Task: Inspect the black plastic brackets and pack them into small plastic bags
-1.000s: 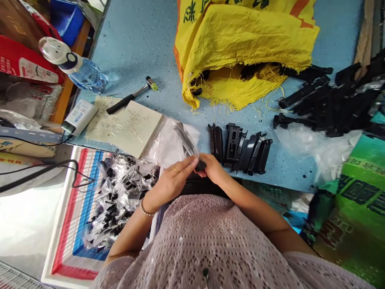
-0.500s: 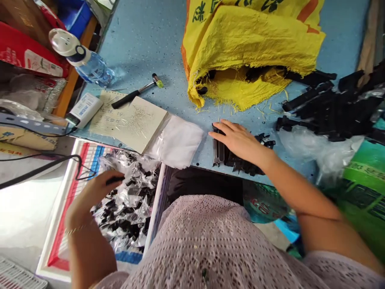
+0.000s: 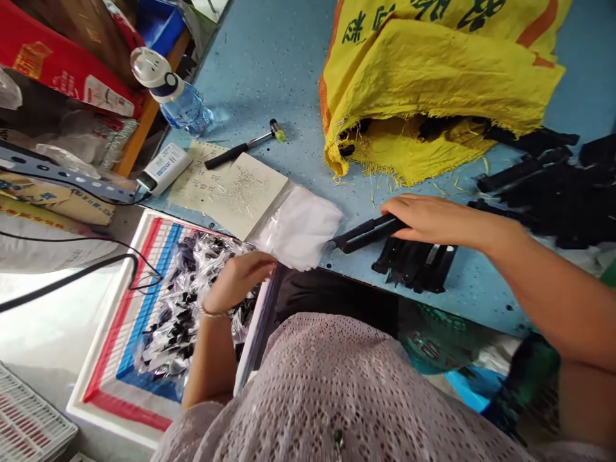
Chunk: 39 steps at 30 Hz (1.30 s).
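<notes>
My right hand (image 3: 426,221) is closed around a long black plastic part (image 3: 368,232) with two parallel bars, holding it tilted over the table. Just below that hand lies a row of similar black parts (image 3: 416,264) at the table's front edge. My left hand (image 3: 240,277) has its fingers pinched together at the near left edge of a stack of thin plastic bags (image 3: 303,224); the fingertips are partly hidden. Under the left forearm stands a white crate (image 3: 122,410) with red and blue stripes, filled with bagged black parts (image 3: 168,327).
A yellow woven sack (image 3: 433,83) lies at the back with black parts inside, and more black parts (image 3: 553,199) are heaped at right. A small hammer (image 3: 231,154), notepad (image 3: 240,192), white box-shaped device (image 3: 166,168) and water bottle (image 3: 183,106) occupy the left side.
My left hand has moved right from over the crate to the bags, and the black thing in it is gone. My right hand has lifted a black part off the row.
</notes>
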Tool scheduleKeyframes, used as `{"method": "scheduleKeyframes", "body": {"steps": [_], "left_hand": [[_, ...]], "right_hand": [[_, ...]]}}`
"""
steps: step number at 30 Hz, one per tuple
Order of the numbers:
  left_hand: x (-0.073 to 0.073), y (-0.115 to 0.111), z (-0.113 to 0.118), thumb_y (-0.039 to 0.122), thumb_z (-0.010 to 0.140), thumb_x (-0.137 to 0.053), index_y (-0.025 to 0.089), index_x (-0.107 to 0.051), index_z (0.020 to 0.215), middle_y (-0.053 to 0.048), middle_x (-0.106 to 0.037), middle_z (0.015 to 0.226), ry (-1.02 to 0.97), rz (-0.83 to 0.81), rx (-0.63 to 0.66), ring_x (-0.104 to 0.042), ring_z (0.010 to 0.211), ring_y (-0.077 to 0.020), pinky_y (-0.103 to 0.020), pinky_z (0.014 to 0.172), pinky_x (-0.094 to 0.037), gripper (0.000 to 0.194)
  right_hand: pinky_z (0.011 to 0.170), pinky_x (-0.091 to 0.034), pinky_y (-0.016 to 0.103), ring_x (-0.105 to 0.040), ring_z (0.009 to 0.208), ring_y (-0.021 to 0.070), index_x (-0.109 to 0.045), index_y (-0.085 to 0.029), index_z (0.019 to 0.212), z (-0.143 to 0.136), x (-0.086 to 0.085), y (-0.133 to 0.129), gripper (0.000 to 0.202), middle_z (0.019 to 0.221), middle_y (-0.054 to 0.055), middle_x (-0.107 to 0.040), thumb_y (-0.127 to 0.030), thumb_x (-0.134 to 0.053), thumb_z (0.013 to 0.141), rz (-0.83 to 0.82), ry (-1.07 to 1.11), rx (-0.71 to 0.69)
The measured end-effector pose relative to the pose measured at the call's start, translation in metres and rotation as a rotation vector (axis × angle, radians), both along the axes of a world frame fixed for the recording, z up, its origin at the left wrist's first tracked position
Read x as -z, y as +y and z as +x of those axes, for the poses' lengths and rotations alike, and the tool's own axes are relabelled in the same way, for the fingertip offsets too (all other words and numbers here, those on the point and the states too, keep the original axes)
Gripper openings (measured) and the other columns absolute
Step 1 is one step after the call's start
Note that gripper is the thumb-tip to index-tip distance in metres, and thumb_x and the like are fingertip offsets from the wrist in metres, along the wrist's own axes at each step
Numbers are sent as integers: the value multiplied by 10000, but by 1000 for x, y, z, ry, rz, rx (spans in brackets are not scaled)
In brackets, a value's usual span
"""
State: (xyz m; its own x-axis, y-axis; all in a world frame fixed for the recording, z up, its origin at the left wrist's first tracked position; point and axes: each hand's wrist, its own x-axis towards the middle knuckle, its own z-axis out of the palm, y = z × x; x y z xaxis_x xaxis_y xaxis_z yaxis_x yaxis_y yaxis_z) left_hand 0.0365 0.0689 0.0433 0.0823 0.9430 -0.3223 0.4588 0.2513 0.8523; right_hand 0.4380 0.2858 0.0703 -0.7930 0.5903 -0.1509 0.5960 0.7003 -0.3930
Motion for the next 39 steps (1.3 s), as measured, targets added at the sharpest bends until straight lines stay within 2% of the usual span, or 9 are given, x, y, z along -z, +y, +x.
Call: {"method": "scheduleKeyframes", "body": {"steps": [5, 10, 14, 18, 22, 25, 29, 33, 39], "left_hand": [[17, 46, 105, 264, 907, -701, 193, -723, 910, -124, -696, 999, 187, 371, -93, -665, 918, -267, -425, 876, -531, 75], [36, 68, 89, 198, 914, -639, 204, -673, 764, -53, -670, 828, 159, 312, -85, -632, 776, -188, -328, 754, -516, 154], [35, 68, 72, 316, 893, -662, 186, -669, 817, -18, -672, 770, -57, 191, -237, -618, 668, -137, -264, 638, -508, 151], [34, 64, 81, 263, 855, -683, 185, -671, 906, -43, -739, 874, -176, 255, -299, -697, 766, -154, -283, 716, -574, 94], [25, 64, 81, 93, 903, -494, 199, -757, 996, -87, -773, 1097, 168, 483, -39, -705, 1065, -222, -416, 983, -571, 298], [20, 68, 71, 85, 901, -532, 174, -773, 1076, -99, -775, 1116, 312, 500, -2, -724, 986, -220, -403, 939, -601, 311], [20, 70, 61, 89, 919, -571, 163, -738, 1211, -108, -749, 1225, 287, 517, -81, -738, 1049, -206, -356, 949, -625, 345], [21, 53, 69, 51, 976, -479, 182, -592, 1452, -141, -649, 1420, 314, 682, 51, -641, 1312, -224, -408, 1135, -548, 507], [24, 18, 110, -15, 958, -462, 254, -365, 1618, -146, -645, 1418, 163, 914, 300, -676, 1218, -195, -336, 956, -625, 719]], "right_hand": [[1070, -509, 554, -644, 1234, 368, -631, -248, 1360, 20, -24, -30, 576, 1343, 132, -681, -575, -692, 891, -196, 161, 285], [996, -582, 461, -721, 1070, 270, -714, -291, 1211, -3, 4, -91, 528, 1184, 49, -751, -474, -877, 744, -822, 693, 659], [960, -592, 408, -741, 938, 198, -749, -247, 1144, -48, 28, -121, 448, 1031, 41, -771, -470, -862, 772, -1358, 979, 635], [924, -610, 404, -739, 880, 190, -746, -249, 1141, -95, 43, -121, 458, 993, 37, -768, -504, -855, 776, -1591, 1098, 635], [899, -614, 381, -727, 860, 178, -741, -243, 1096, -107, 49, -117, 442, 1024, 39, -768, -491, -869, 753, -1544, 1151, 685], [902, -595, 399, -730, 881, 199, -731, -215, 1145, -88, 46, -125, 479, 1022, 54, -769, -541, -805, 801, -1437, 1054, 588], [964, -547, 450, -718, 1047, 276, -728, -210, 1179, -70, 40, -143, 359, 1144, 83, -763, -417, -729, 885, -923, 592, 525], [1046, -508, 525, -688, 1161, 339, -704, -216, 1232, -79, 46, -147, 368, 1218, 129, -737, -313, -739, 879, -498, 340, 529], [949, -603, 485, -726, 988, 244, -247, -293, 1615, -102, 64, -143, 697, 1127, 65, -725, -432, -564, 1009, -816, 713, 711]]}}
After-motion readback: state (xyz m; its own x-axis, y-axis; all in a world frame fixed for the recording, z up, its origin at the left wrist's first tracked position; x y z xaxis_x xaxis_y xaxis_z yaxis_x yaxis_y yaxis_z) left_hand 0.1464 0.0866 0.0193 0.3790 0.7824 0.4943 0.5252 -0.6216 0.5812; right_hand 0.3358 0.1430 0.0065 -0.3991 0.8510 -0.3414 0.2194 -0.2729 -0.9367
